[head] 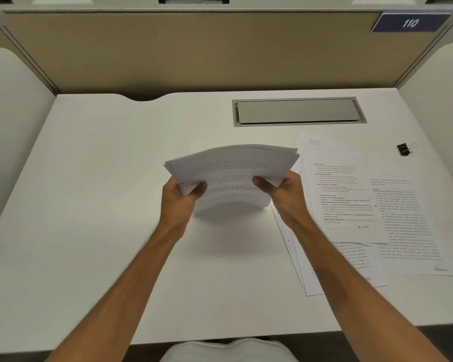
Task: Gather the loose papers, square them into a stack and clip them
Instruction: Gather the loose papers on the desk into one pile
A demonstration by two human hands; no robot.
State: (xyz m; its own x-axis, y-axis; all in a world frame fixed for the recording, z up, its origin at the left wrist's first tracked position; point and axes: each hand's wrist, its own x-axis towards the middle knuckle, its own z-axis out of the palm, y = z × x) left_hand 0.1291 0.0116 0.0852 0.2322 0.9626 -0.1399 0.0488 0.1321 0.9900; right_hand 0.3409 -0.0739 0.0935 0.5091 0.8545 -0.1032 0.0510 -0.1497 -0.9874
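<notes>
A bundle of printed white papers is held above the middle of the white desk, bowed upward, its edges uneven. My left hand grips its left side, thumb on top. My right hand grips its right side the same way. Several loose printed sheets lie spread and overlapping on the desk to the right of my right arm. A black binder clip with silver handles rests alone near the far right of the desk, apart from both hands.
A grey metal cable hatch is set flush in the desk at the back right. Tan partition walls enclose the desk at the back and sides; a blue "110" label sits top right. My lap shows below the front edge.
</notes>
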